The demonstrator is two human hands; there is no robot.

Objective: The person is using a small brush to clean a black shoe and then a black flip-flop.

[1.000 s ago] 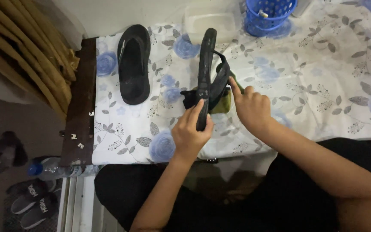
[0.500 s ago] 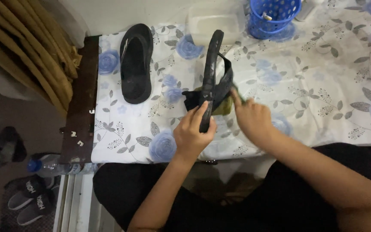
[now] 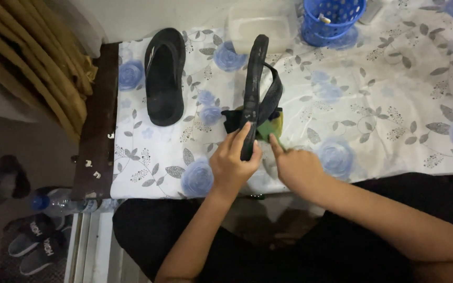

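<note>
The person sits at the counter (image 3: 394,105), which is covered by a white cloth printed with blue roses and grey leaves. The left hand (image 3: 234,165) is closed around the heel end of a black flip-flop (image 3: 255,84), fingers wrapped up along its edge, holding it on its side so that the sole stands on edge and the strap bulges out to the right. The toe end points away from the person, toward the far side of the counter. The right hand (image 3: 294,165) sits just beside the left, fingers pinched on a green and yellow sponge (image 3: 269,126), which is pressed against the lower part of the flip-flop near the strap. A dark scrap of material lies under the sandal at that spot; what it is cannot be told.

A second black flip-flop (image 3: 164,76) lies flat on the cloth, well apart to the left, sole side down, toe pointing away. A blue perforated basket (image 3: 334,18) stands at the far edge, with a clear plastic container (image 3: 260,26) beside it. Left of the counter a dark wooden board (image 3: 98,120) runs along its edge. On the floor below are a plastic bottle with a blue cap (image 3: 53,202) and a pair of dark slippers (image 3: 40,243).
</note>
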